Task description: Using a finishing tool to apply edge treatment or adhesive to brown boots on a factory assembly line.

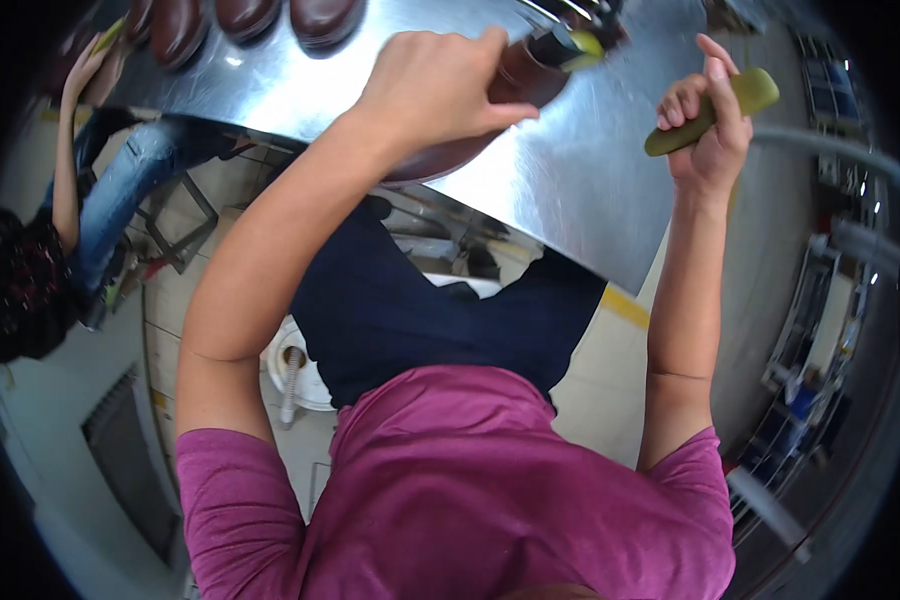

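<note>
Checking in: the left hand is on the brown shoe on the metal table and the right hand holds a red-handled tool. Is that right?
Not quite. The tool handle in the right hand is olive green, not red, as the head view shows. The rest stands: the left hand is on the brown shoe on the metal table.

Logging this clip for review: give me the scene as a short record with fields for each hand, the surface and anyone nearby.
left hand: grips a dark brown shoe
right hand: raised, closed around an olive-green handle
surface: shiny metal table
also on table: row of brown shoes at the far edge
nearby: another person's hand, far left
</note>
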Motion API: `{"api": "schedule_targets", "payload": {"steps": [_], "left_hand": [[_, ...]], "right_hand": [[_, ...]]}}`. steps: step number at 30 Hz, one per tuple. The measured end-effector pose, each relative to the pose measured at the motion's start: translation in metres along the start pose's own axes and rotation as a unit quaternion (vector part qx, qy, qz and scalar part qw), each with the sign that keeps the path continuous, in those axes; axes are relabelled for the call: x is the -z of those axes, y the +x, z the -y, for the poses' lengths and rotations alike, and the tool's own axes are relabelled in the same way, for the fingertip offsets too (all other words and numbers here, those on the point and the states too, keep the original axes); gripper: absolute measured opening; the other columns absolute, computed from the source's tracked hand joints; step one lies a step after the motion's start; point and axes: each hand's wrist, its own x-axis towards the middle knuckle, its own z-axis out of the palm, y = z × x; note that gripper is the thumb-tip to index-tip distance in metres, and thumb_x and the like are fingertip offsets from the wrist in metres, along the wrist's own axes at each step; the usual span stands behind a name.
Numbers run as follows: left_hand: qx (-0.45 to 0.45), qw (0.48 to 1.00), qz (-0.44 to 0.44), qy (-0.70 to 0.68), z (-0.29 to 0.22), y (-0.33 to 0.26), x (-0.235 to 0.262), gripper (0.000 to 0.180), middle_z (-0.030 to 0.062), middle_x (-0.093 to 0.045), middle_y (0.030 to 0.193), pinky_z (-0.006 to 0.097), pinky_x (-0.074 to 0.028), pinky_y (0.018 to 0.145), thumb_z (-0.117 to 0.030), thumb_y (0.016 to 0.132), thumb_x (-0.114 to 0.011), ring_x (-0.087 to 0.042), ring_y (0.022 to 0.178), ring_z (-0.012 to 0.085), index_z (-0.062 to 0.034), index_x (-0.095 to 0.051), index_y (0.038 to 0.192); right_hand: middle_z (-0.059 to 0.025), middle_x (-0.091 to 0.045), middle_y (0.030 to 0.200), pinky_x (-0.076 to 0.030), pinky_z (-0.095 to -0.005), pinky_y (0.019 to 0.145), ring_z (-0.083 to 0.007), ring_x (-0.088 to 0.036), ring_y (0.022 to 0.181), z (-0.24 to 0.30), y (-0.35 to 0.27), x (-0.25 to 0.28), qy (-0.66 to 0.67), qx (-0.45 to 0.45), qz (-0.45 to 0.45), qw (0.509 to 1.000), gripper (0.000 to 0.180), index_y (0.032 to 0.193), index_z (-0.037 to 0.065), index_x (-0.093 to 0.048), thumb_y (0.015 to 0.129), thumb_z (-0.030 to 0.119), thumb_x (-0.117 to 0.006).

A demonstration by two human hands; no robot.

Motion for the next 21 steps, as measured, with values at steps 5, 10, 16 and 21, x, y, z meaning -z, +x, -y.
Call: {"api": "schedule_targets", "payload": {"steps": [5, 10, 16, 21], "left_hand": [[0.015, 0.968, -0.180, -0.175, -0.024, -0.007, -0.042, 0.081, 0.0128, -0.071, 0.115, 0.035, -0.053, 0.092, -0.041, 0.075, -0.092, -0.069, 0.106, 0.0230, -0.0011, -0.057, 0.137], [0.173, 0.849, -0.293, -0.405, -0.092, 0.001, -0.097, 0.111, 0.0253, -0.044, 0.152, 0.041, -0.033, 0.119, -0.031, 0.079, -0.089, -0.045, 0.140, 0.0325, 0.0085, -0.020, 0.158], [0.153, 0.815, -0.292, -0.477, -0.110, 0.007, -0.100, 0.112, 0.0203, -0.038, 0.155, 0.040, -0.036, 0.119, -0.012, 0.085, -0.083, -0.046, 0.137, 0.0266, -0.0007, -0.003, 0.163], [0.181, 0.821, -0.293, -0.456, -0.114, 0.012, -0.107, 0.106, 0.0156, -0.044, 0.148, 0.040, -0.046, 0.112, -0.005, 0.087, -0.078, -0.052, 0.130, 0.0240, -0.0096, -0.006, 0.164]], "right_hand": [[-0.0008, -0.047, 0.064, -0.045, -0.0291, 0.050, -0.0136, -0.051, 0.053, -0.025, -0.064, 0.024, 0.070, -0.070, -0.089, 0.991, 0.043, 0.134, -0.001, -0.056, 0.096, 0.017, -0.066], [-0.0012, -0.047, 0.061, -0.042, -0.0308, 0.044, -0.0143, -0.046, 0.047, -0.088, -0.100, 0.040, 0.302, 0.040, -0.052, 0.951, 0.053, 0.144, 0.005, -0.049, 0.094, 0.016, -0.062], [-0.0036, -0.050, 0.061, -0.041, -0.0326, 0.043, -0.0155, -0.050, 0.046, -0.078, -0.135, 0.017, 0.314, -0.125, -0.307, 0.889, 0.029, 0.117, 0.003, -0.057, 0.095, 0.018, -0.069], [-0.0031, -0.049, 0.060, -0.040, -0.0315, 0.042, -0.0150, -0.049, 0.046, -0.084, -0.135, 0.008, 0.365, -0.089, -0.373, 0.848, 0.026, 0.114, 0.004, -0.057, 0.096, 0.018, -0.069]]}}
